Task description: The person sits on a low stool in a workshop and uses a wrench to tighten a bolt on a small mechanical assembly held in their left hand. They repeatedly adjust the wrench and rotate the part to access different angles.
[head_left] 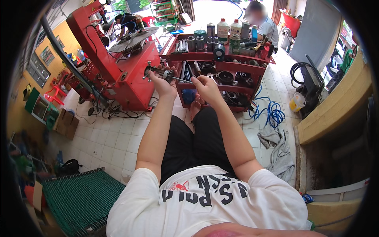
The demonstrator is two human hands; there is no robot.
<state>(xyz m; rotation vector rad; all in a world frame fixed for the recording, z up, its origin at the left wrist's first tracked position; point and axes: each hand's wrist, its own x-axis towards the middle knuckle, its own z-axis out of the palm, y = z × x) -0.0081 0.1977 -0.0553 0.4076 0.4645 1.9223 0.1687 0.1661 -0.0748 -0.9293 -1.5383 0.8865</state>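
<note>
Head view is showing two bare hands in front of a red trolley (258, 72), with the dark fisheye surround cutting off the corners. The left hand (165, 83) is facing palm up, its fingers partly curling around a metal assembly (167, 74); the palm and fingers are hiding part of its body, so its full outline is not showing. The right hand (207, 89) is pinching a slim metal rod (184, 80) between thumb and fingers, nearly closed, and the fingertips are covering the rod's near end. Whether the rod is joining the assembly or merely lying against it cannot be told. The assembly is sitting above the floor, between the trolley and a red machine (138, 85); it is appearing dark and silvery, with a pronged cross-piece protruding at its left end and a paler ring showing near the rod. Shadow and crowding are obscuring many loose parts on the trolley's lower shelves. Beyond it, a person (269, 29) is sitting partly hidden by bottles (223, 31) and cans (200, 42); a second person (128, 21) is bending behind the machine's table, largely obscured.
</note>
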